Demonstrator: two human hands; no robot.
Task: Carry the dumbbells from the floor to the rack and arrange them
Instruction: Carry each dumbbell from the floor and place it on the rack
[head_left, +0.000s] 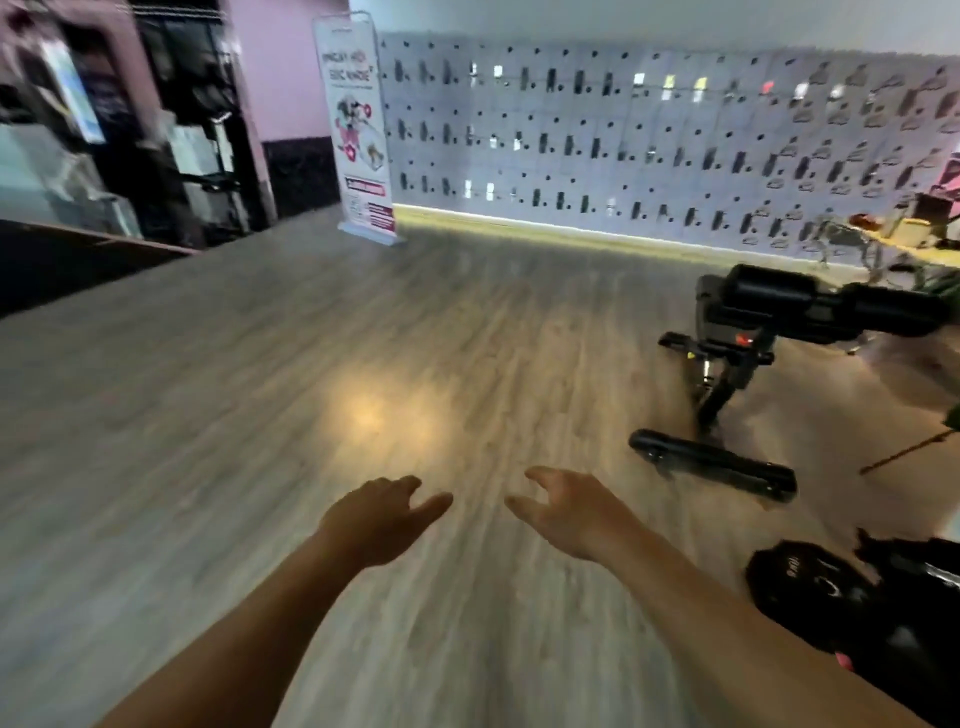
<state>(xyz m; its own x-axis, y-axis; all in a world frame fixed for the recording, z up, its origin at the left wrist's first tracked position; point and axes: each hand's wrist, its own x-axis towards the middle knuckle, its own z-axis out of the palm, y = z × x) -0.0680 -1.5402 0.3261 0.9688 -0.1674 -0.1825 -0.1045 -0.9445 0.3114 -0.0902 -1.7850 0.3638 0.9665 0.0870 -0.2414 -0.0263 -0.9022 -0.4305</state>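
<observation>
Both my arms reach forward over a wooden floor (311, 389). My left hand (382, 517) is empty, its fingers loosely spread. My right hand (563, 512) is also empty, with relaxed, slightly bent fingers. A black dumbbell (810, 587) with a round head lies at the lower right edge, to the right of my right forearm and partly cut off by the frame. No rack is in sight. The picture is blurred by motion.
A black exercise machine (753, 332) with a padded roller and a floor bar (711, 462) stands to the right. A banner stand (358, 140) rises at the back beside a wall of grey lockers (623, 140). A dark doorway area (171, 119) lies at the left.
</observation>
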